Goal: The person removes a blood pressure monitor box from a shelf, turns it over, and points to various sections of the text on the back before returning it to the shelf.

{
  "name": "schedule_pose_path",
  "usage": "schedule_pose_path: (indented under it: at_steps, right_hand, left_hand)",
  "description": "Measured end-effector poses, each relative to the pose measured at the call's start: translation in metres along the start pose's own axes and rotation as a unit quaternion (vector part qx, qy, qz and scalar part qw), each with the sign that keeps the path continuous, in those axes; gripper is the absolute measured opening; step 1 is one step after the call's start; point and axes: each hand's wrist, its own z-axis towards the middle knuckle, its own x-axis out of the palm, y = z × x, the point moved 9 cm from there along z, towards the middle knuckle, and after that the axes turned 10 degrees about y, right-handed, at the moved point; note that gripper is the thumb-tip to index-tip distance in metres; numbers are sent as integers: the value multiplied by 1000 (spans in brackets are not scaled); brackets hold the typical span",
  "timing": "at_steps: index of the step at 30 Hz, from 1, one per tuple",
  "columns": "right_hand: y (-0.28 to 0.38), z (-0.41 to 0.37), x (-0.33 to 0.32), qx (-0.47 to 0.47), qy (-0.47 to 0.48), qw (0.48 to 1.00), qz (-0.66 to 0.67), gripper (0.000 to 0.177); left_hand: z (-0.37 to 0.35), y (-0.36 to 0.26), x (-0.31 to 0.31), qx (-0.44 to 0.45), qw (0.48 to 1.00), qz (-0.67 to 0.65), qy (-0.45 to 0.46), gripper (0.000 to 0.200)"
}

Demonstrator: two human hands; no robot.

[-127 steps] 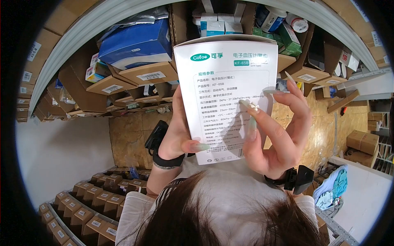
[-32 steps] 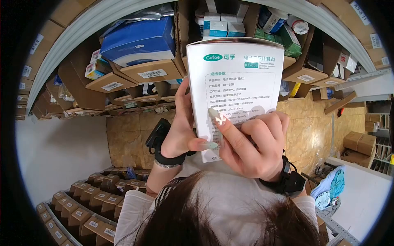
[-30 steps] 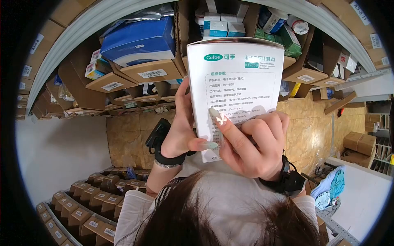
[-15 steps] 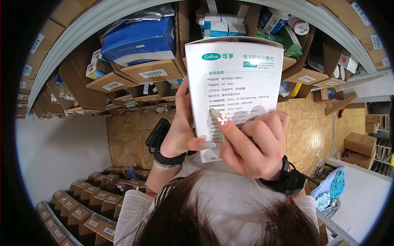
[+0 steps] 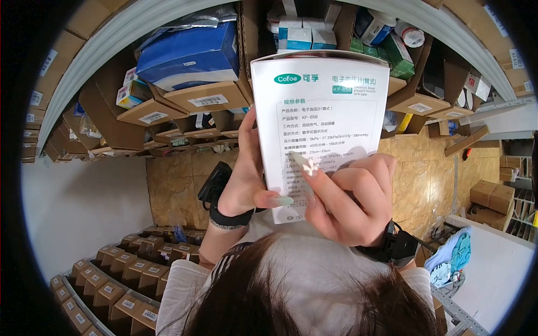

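A white cardboard blood pressure monitor box point(image 5: 336, 120) stands upright in front of my chest, with a green Cofoe logo and printed text facing me. My left hand point(image 5: 246, 173) grips its left side, the thumb lying across the lower front and the fingers behind the edge. In front of the box's lower right is my right hand point(image 5: 356, 199), its index finger pointing at the printed lines and its other fingers curled in. Nothing shows in that hand. A white flower decoration is on the index nail. Whether the fingertip touches the box is hard to tell.
Beyond the box are shelves of cardboard bins; one holds a large blue box point(image 5: 190, 56), others white-and-blue cartons point(image 5: 300, 39) and bottles point(image 5: 409, 36). More labelled bins point(image 5: 126, 302) stand at lower left. Blue cloth items point(image 5: 451, 255) and a brown carton point(image 5: 492, 195) are at right.
My right index fingertip has shifted slightly right and down across the text. The box has moved slightly and remains in my left hand.
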Motion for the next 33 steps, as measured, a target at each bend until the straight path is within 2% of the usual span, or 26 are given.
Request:
schedule_pose_path:
  at_steps: [13, 15, 33]
  right_hand:
    - [-3, -1, -1, 8, 2, 1000, 6, 39]
    - [-4, -3, -4, 3, -26, 999, 33, 39]
    - [-6, -3, -4, 16, -11, 999, 31, 40]
  left_hand:
    - [0, 2, -1, -2, 1000, 7, 1, 141]
    - [-1, 4, -2, -5, 1000, 2, -5, 143]
    - [-1, 2, 0, -16, 1000, 1, -12, 142]
